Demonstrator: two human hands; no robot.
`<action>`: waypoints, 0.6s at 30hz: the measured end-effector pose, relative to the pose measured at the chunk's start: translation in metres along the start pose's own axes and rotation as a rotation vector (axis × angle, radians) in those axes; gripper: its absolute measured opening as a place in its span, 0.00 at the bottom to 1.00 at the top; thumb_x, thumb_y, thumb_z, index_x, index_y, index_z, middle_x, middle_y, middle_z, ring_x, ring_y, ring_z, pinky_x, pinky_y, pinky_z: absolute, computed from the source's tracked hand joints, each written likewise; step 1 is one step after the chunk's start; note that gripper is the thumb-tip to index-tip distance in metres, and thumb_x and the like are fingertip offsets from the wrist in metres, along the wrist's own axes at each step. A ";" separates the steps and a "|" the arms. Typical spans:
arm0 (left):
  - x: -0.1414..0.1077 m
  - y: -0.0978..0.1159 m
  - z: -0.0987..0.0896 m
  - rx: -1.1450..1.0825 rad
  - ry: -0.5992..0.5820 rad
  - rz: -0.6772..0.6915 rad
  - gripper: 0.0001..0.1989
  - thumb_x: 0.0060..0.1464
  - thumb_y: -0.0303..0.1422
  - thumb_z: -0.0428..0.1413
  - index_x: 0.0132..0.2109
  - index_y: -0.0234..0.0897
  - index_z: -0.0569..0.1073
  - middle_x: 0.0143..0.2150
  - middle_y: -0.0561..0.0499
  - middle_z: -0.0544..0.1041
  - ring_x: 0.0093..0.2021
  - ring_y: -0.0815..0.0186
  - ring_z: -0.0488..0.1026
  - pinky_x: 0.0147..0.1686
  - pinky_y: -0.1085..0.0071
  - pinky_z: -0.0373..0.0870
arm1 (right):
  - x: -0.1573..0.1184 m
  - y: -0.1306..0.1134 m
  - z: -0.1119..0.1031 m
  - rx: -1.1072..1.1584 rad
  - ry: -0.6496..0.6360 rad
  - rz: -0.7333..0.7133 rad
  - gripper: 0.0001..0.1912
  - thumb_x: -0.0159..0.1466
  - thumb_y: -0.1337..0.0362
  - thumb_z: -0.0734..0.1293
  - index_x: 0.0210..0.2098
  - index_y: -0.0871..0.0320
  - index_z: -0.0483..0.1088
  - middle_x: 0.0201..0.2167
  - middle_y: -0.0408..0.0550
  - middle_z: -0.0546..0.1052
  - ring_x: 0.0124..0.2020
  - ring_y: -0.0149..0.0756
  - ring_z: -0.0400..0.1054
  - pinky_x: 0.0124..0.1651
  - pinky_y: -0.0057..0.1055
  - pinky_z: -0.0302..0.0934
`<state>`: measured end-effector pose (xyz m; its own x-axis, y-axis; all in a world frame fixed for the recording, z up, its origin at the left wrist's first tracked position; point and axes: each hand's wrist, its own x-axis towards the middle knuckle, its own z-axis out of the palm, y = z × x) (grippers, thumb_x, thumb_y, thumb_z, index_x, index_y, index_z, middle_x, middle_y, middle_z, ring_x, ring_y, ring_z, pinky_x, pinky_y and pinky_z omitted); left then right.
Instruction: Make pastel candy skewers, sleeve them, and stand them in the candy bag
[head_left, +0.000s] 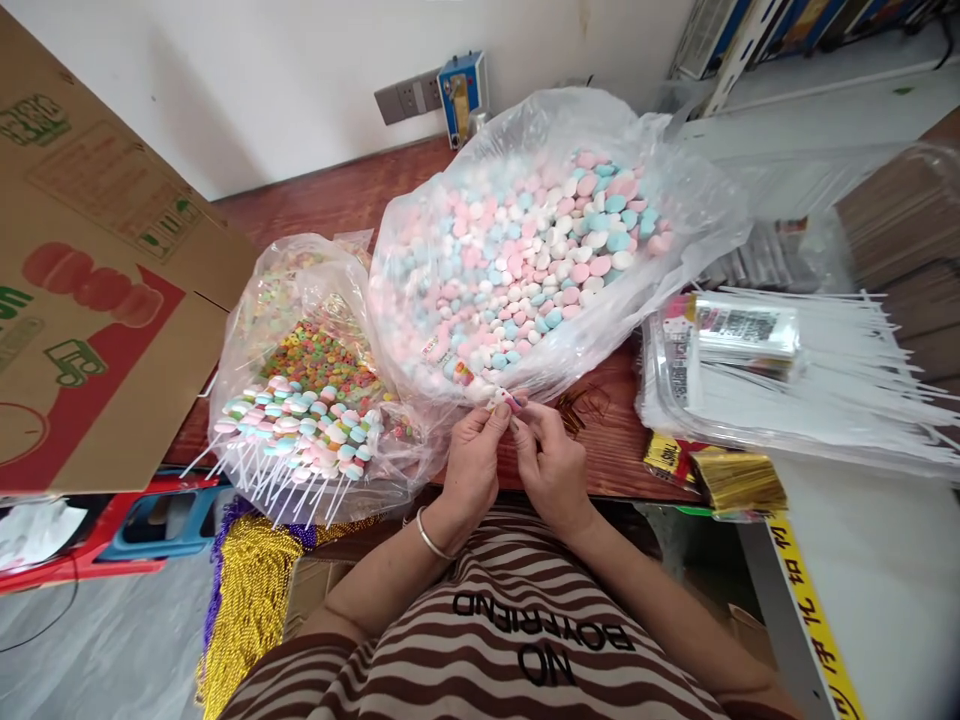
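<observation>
My left hand (474, 458) and my right hand (553, 462) meet at the table's front edge, fingers closed. Between their fingertips they pinch a small white piece with pink and purple print (508, 400), perhaps a little wrapper; the fingers partly cover it. Just beyond lies a large clear bag of pink, white and blue candies (540, 265). To the left, an open clear bag (247, 330) holds small multicoloured ring-shaped pieces (322, 362). Several candy skewers on white sticks (300, 430) lie at the front of that bag.
A clear tray (664, 395) of white sticks (825, 370) stands at right, with gold twist ties (739, 482) before it. A tall cardboard box (105, 260) rises at left. Sockets (409, 98) and a small blue device (463, 95) sit by the wall.
</observation>
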<state>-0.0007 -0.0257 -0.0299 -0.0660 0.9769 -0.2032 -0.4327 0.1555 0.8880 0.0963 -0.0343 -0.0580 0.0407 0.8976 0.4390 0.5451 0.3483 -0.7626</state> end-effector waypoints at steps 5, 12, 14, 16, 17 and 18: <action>0.000 0.008 -0.004 0.088 -0.047 -0.066 0.15 0.55 0.42 0.65 0.44 0.37 0.84 0.45 0.46 0.85 0.53 0.56 0.78 0.57 0.61 0.71 | 0.003 0.014 -0.005 -0.457 0.036 -0.429 0.25 0.74 0.70 0.55 0.69 0.68 0.57 0.25 0.48 0.78 0.20 0.34 0.64 0.28 0.34 0.55; -0.005 0.040 -0.007 -0.001 -0.107 -0.153 0.18 0.49 0.45 0.69 0.41 0.36 0.85 0.43 0.44 0.85 0.53 0.53 0.78 0.58 0.58 0.70 | 0.003 0.019 -0.010 -0.292 0.068 -0.573 0.36 0.72 0.75 0.58 0.76 0.66 0.43 0.29 0.49 0.81 0.22 0.33 0.67 0.31 0.34 0.62; -0.004 0.040 -0.009 -0.031 -0.089 -0.180 0.18 0.44 0.43 0.72 0.38 0.35 0.85 0.41 0.43 0.85 0.51 0.53 0.79 0.57 0.59 0.71 | 0.000 0.018 -0.009 -0.234 0.065 -0.594 0.34 0.72 0.75 0.58 0.75 0.65 0.46 0.32 0.52 0.82 0.24 0.33 0.69 0.32 0.34 0.64; -0.001 0.035 -0.013 -0.069 -0.062 -0.192 0.18 0.41 0.42 0.73 0.37 0.34 0.85 0.39 0.43 0.85 0.48 0.57 0.80 0.56 0.62 0.72 | -0.003 0.014 -0.009 -0.128 0.050 -0.542 0.29 0.73 0.72 0.58 0.72 0.62 0.54 0.38 0.55 0.83 0.27 0.34 0.73 0.33 0.33 0.66; 0.001 0.031 -0.015 -0.094 -0.048 -0.194 0.19 0.39 0.41 0.74 0.36 0.34 0.85 0.38 0.44 0.85 0.45 0.59 0.80 0.54 0.64 0.72 | -0.005 0.010 -0.009 -0.044 0.019 -0.458 0.25 0.73 0.70 0.57 0.69 0.61 0.60 0.40 0.55 0.83 0.28 0.34 0.74 0.34 0.33 0.67; 0.004 0.026 -0.018 -0.123 -0.036 -0.196 0.19 0.37 0.40 0.75 0.36 0.34 0.85 0.38 0.45 0.85 0.43 0.62 0.80 0.52 0.66 0.73 | -0.006 0.006 -0.009 0.068 -0.032 -0.332 0.22 0.74 0.67 0.57 0.65 0.59 0.65 0.40 0.54 0.83 0.29 0.34 0.74 0.33 0.32 0.67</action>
<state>-0.0279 -0.0207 -0.0148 0.0613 0.9347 -0.3500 -0.5402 0.3260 0.7758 0.1071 -0.0404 -0.0611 -0.1570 0.7398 0.6542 0.4671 0.6393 -0.6108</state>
